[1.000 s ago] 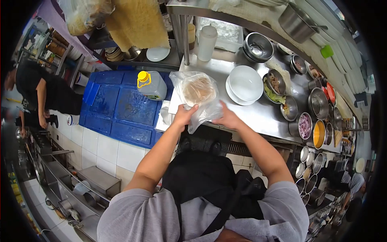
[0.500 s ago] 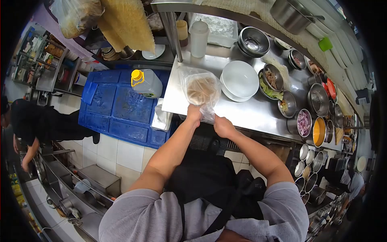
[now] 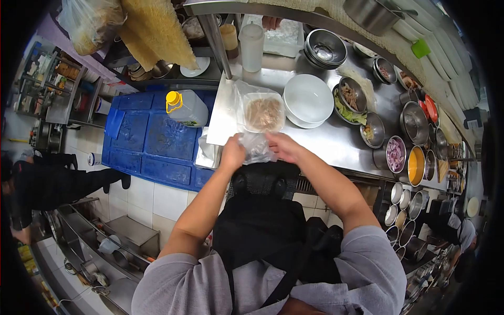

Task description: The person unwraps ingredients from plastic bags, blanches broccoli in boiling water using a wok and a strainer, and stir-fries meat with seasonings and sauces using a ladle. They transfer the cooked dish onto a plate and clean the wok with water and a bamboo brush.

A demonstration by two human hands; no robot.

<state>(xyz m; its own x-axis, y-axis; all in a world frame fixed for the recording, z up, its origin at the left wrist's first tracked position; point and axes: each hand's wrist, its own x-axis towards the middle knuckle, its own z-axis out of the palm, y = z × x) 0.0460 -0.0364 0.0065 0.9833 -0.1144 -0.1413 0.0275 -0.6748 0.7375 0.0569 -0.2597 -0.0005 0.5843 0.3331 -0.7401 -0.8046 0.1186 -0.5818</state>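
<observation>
A clear plastic bag (image 3: 257, 149) lies at the steel counter's front edge, its loose end toward me. In or on it sits a square tub of light brown food (image 3: 264, 114). My left hand (image 3: 233, 152) pinches the left side of the bag's loose end. On the right side of that end is my right hand (image 3: 284, 147), thumb and fingers closed on the plastic. White bowls (image 3: 308, 100) stand stacked just right of the tub.
Bowls of onion (image 3: 395, 154), orange sauce (image 3: 416, 166) and lettuce (image 3: 347, 111) stand on the right. A yellow-capped jug (image 3: 188, 108) rests on a blue lid (image 3: 169, 137) at left. Another person's fingers (image 3: 271, 22) reach into a white tray (image 3: 287, 39). A co-worker (image 3: 52, 184) is at far left.
My hands have moved apart and the bag's end is spread between them. The tub's food shows more clearly. Another person's fingers have appeared at the white tray.
</observation>
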